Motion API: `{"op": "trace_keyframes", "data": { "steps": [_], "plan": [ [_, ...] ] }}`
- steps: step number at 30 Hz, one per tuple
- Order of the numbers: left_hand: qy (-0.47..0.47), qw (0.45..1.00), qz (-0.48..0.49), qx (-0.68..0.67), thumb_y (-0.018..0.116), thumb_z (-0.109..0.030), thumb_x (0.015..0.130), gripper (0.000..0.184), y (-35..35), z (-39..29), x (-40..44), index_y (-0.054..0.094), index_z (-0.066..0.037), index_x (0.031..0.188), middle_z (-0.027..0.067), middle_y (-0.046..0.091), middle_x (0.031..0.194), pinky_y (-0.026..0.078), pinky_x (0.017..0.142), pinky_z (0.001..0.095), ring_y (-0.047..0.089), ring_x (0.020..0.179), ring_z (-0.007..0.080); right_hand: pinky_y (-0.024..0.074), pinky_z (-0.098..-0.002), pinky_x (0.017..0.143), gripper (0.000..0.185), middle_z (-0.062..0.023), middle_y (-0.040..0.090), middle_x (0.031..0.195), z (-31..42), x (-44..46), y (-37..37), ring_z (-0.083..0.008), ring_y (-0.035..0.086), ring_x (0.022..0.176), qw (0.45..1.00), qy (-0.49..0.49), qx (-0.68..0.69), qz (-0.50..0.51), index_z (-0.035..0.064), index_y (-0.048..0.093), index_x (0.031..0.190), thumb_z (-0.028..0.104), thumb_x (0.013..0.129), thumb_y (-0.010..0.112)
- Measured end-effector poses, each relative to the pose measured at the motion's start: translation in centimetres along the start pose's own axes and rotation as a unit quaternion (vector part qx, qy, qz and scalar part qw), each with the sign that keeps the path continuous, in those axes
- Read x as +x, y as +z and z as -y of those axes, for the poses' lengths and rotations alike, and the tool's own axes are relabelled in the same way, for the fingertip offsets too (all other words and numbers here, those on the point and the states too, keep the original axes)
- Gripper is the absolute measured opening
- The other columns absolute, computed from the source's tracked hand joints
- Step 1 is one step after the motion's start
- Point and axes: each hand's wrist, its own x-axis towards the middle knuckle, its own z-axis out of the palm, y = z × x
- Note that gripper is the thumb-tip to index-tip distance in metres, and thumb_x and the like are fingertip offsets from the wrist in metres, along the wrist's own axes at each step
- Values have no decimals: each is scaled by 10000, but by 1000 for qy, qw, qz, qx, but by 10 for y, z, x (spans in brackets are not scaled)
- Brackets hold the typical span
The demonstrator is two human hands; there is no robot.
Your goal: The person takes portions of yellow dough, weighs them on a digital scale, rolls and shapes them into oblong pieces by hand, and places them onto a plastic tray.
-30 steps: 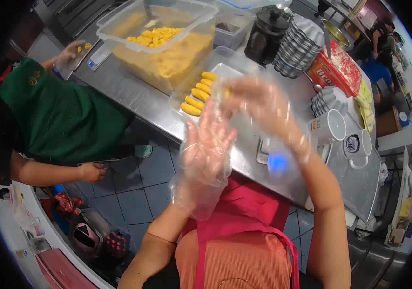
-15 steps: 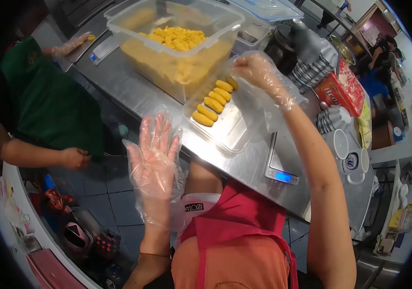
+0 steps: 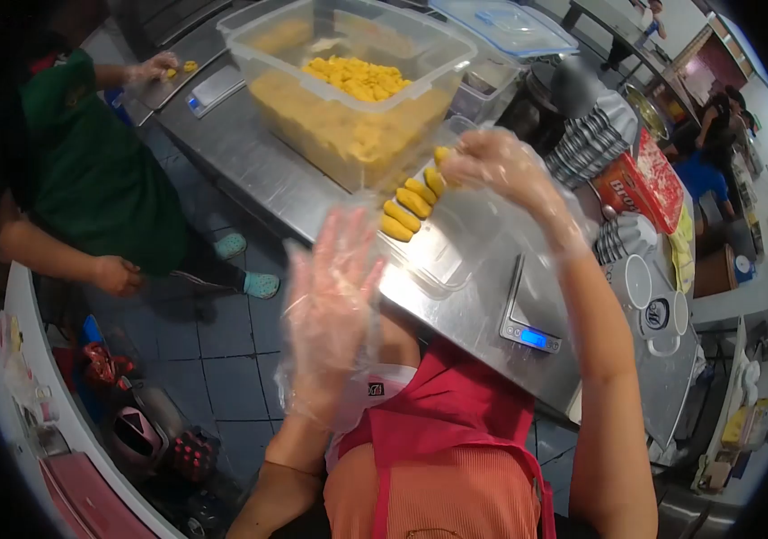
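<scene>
My left hand (image 3: 334, 292), in a clear plastic glove, is held palm up with its fingers stretched out, in front of the table edge. Nothing lies on it. My right hand (image 3: 501, 166), gloved too, is over the far end of a shallow clear plastic tray (image 3: 442, 260). Its fingers are curled together beside the last of several finger-shaped yellow dough rolls (image 3: 408, 204) lined up there; whether they hold anything is hidden. Behind the tray stands a large clear tub (image 3: 312, 126) with crumbly yellow dough (image 3: 361, 79) in it.
A digital scale (image 3: 532, 310) with a lit display sits right of the tray. White mugs (image 3: 662, 313), stacked striped paper cups (image 3: 590, 135) and a red box (image 3: 640, 184) line the right side. A co-worker in a green apron (image 3: 87, 171) stands left, near another scale (image 3: 216, 92).
My left hand has moved right and slightly up, its palm still open. My right hand has come a little nearer and right, over the row's far end. The view has shifted slightly.
</scene>
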Motion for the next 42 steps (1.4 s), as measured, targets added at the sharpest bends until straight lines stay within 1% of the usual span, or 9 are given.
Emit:
{"op": "trace_keyframes", "data": {
  "steps": [3,6,9,11,15,20,23,37,42],
  "plan": [
    [8,982,55,180,281,-378,955,561,21,15,-1,189,-58,1407,144,198,1455,194,1078,392,212,1333,238,453,-365,552,270,-156,605,681,37,-46,8,-272,585,562,970,-23,244,13,8,632,793,277,774,645],
    [-37,992,77,88,331,-202,952,510,23,35,4,169,-17,1399,166,239,1431,232,1067,361,302,1289,221,469,-351,596,184,-146,630,732,69,-77,6,-242,615,643,982,-172,46,-66,-4,633,856,174,823,605],
    [-37,993,93,67,360,-186,956,513,34,47,-3,172,3,1394,167,285,1397,285,1038,330,350,1254,221,479,-359,656,151,-137,650,813,57,-97,14,-233,632,743,946,-53,291,-130,-6,638,877,126,822,589],
    [-92,986,35,-138,347,-247,965,516,35,54,3,193,6,1389,165,292,1391,302,1026,332,354,1252,222,458,-362,689,177,-147,619,858,55,-108,10,-246,604,785,969,-55,219,-105,-8,607,915,144,827,577],
    [30,961,162,220,305,-376,960,573,48,60,-11,206,-14,1392,127,280,1412,261,1051,369,305,1289,225,416,-368,754,245,-168,557,949,77,-151,58,-273,547,868,974,-225,-25,3,-12,545,991,180,839,553],
    [-264,941,106,-181,282,-453,944,624,37,63,-2,197,-38,1403,94,259,1436,207,1076,400,249,1324,228,363,-375,835,340,-194,480,1062,53,-144,37,-305,477,973,974,-222,-25,-42,-16,467,1086,225,852,524],
    [-77,992,88,43,251,-500,936,637,52,65,-7,198,-81,1412,65,268,1440,168,1087,389,223,1335,229,331,-380,884,401,-210,433,1130,70,-159,45,-325,434,1036,965,-259,-34,1,-19,421,1143,252,861,506],
    [-80,989,114,-56,232,-599,896,729,38,64,-7,171,-99,1422,60,208,1465,150,1089,391,187,1341,218,199,-395,1071,565,-243,264,1386,55,-145,19,-366,249,1296,969,-242,41,-30,-13,263,1359,287,910,430],
    [-49,994,64,-80,249,-676,841,804,38,60,1,181,-122,1420,60,201,1464,189,1077,395,204,1328,217,398,-378,906,404,-197,537,1123,71,-143,-28,-307,507,1063,975,-36,206,-76,20,472,1234,188,870,520]
  ]
}}
